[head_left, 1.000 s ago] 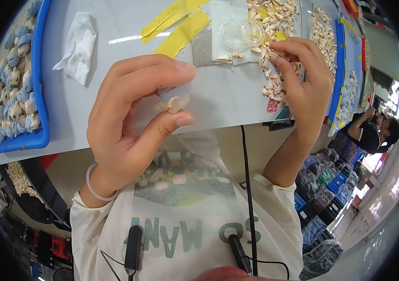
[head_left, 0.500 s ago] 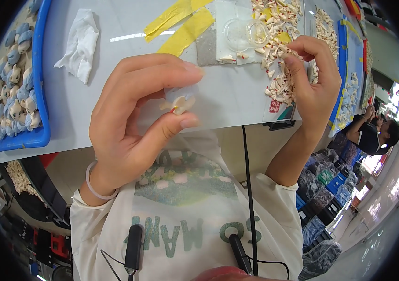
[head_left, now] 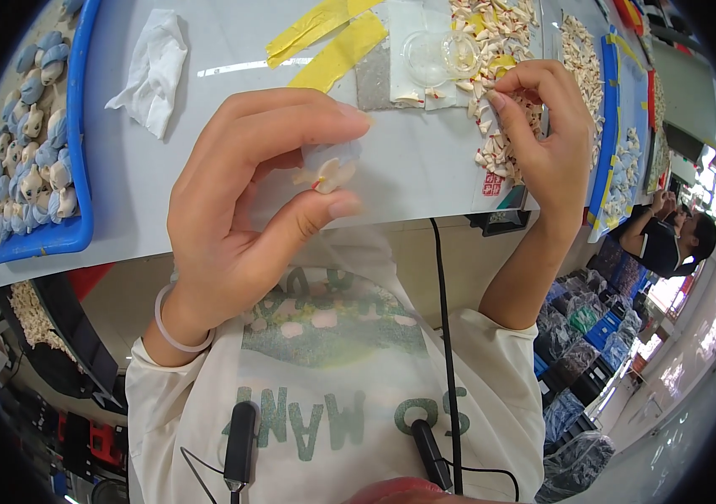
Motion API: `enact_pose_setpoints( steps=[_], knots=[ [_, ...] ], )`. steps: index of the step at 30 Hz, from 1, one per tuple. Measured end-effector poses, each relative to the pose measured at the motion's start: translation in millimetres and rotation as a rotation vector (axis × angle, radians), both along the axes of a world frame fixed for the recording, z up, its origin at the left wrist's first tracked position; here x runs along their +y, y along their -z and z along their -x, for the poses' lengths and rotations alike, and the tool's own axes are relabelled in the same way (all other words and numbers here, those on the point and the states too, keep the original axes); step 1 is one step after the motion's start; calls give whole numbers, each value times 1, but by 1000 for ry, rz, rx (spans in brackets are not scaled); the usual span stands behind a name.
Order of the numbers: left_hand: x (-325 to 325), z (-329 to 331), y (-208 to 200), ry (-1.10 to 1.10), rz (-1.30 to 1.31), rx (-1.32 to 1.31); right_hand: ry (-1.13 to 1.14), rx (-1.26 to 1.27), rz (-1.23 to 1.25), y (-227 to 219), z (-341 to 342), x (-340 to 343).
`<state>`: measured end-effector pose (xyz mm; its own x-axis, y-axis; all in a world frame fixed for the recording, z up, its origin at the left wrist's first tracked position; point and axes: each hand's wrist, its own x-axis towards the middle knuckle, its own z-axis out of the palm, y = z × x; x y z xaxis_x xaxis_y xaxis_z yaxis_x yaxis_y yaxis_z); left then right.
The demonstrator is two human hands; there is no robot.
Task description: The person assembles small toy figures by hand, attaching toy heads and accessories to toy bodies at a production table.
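My left hand (head_left: 240, 193) is closed, pinching a small blue-and-cream figurine (head_left: 329, 173) between thumb and fingers above the table's near edge. Cream pointed bits and a red spot show on the figurine; part of it is hidden behind the fingers. To the right, my right hand (head_left: 547, 126) has its thumb and forefinger pressed together above a pile of small cream pieces with red ends (head_left: 500, 155). What sits between those fingertips is too small to make out. A clear round plastic dish (head_left: 429, 63) stands left of the pile.
A blue tray (head_left: 81, 185) of blue-and-cream figurines is at the left, with a crumpled white tissue (head_left: 154, 76) beside it. Yellow tape strips (head_left: 337, 55) lie at the back. Another blue tray (head_left: 610, 143) stands at the right. A black cable (head_left: 442, 311) hangs before me.
My right hand has shifted slightly left over the pile, its fingertips now closer together. My left hand has moved a little, with the figurine turned slightly in its fingers.
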<state>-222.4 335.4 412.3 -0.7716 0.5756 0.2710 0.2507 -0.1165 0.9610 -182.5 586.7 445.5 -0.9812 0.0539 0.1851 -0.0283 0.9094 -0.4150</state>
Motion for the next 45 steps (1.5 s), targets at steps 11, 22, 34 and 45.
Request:
enact_pose_setpoints(
  steps=[11,22,34,45],
  knots=[
    [1,-2,2,-25,-52,-44,80,302,319,-1,-7,12],
    [4,-6,0,-107,-193,-298,97,353,795,-1,-18,11],
    [2,1,-3,-16,-170,-332,51,324,649,-21,9,-14],
    [-7,15,3,116,-82,-113,-169,123,382,-28,26,-13]
  ],
)
